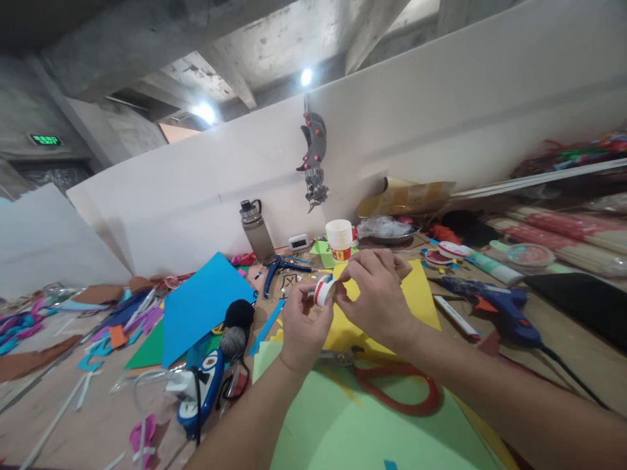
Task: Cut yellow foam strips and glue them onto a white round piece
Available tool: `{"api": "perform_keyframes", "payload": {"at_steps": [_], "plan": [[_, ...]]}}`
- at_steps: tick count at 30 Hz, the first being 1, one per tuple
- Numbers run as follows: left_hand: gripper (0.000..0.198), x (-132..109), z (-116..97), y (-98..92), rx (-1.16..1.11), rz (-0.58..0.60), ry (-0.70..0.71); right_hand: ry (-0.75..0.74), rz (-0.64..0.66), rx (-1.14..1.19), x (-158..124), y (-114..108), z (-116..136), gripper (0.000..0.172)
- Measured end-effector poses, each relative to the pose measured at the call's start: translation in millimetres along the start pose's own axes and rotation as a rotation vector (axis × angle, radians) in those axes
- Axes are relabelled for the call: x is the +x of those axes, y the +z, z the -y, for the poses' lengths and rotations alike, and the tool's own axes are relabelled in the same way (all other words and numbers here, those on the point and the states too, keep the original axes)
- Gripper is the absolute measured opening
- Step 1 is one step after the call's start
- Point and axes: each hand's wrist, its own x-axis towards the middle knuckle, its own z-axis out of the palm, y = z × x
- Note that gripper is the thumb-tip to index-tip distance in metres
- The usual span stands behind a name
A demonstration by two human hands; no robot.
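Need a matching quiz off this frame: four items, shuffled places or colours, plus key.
1. white-and-red piece
2. scissors
3. glue gun
4. bottle

A. blue, right of both hands
B. upright, before the white board
C. in the left hand
D. orange handle over light green paper

Pairs: 1-C, 2-D, 3-A, 4-B

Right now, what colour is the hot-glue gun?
The hot-glue gun is mostly dark blue, in the head view.

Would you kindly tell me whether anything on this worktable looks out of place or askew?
Yes, mildly: coloured scraps lie strewn across the left of the table, which looks untidy; I see no obvious spill or damage.
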Motion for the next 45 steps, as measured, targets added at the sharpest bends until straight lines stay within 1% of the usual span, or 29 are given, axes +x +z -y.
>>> {"api": "perform_keyframes", "payload": {"at_steps": [2,5,8,17,20,24,29,31,34,39,42,45], "plan": [[0.025,1,-1,-0.3,0.002,-0.014,-0.016,0.001,0.002,-0.002,0,0,0,0.006],[0.025,4,-1,-1.5,-0.021,-0.086,-0.1,0.003,0.025,0.007,-1,1,0,0.006],[0.026,8,-1,-2.6,-0.048,-0.127,-0.131,0.004,0.043,0.024,-2,2,0,0.007],[0.026,2,2,1.0,-0.048,-0.066,-0.102,-0.004,0.027,0.031,-2,3,-1,0.007],[0.026,1,1,2.0,-0.057,-0.063,-0.101,-0.002,0.025,0.049,-2,4,-1,0.007],[0.028,8,2,-0.8,-0.135,-0.083,-0.186,0.005,0.06,0.125,-1,4,-1,0.008],[0.031,18,4,-5.9,-0.299,-0.129,-0.318,0.064,0.108,0.232,1,7,-3,0.008],[0.035,19,4,-6.6,-0.374,-0.125,-0.365,0.077,0.119,0.269,1,9,-4,0.009],[0.041,20,4,-6.8,-0.447,-0.089,-0.415,0.084,0.15,0.336,1,11,-5,0.01],[0.044,20,5,-7.7,-0.431,-0.073,-0.445,0.098,0.21,0.395,0,11,-5,0.012],[0.042,21,6,-8.8,-0.402,-0.078,-0.439,0.109,0.234,0.42,0,10,-4,0.014],[0.037,22,6,-9.6,-0.369,-0.073,-0.417,0.078,0.256,0.478,0,9,-4,0.02]]}}
